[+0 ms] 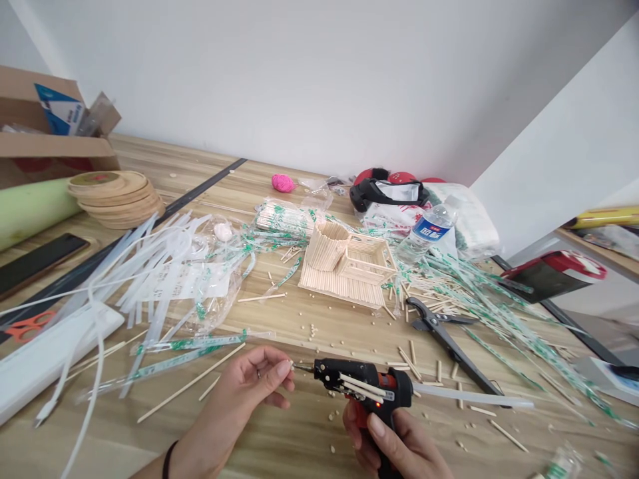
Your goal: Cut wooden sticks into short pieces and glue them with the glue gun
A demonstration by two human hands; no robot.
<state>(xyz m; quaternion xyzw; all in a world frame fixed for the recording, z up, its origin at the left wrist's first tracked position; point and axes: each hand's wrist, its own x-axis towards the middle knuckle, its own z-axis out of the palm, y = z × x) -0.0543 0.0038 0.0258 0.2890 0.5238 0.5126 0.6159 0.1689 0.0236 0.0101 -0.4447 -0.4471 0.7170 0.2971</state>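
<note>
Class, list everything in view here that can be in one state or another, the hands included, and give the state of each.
Glue gun: light lit, glue stick in its back.
Left hand: fingers pinched at the nozzle tip.
Right hand: closed round the grip.
Cutters: jaws open.
Phone: screen dark.
Box: open.
Yarn: balled up.
Cable: near end unplugged.
Bottle: cap unclear.

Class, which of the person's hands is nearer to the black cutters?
Right. The right hand, on the glue gun, is left of the cutters and nearer the camera; the left hand, at the nozzle, is farther left.
</note>
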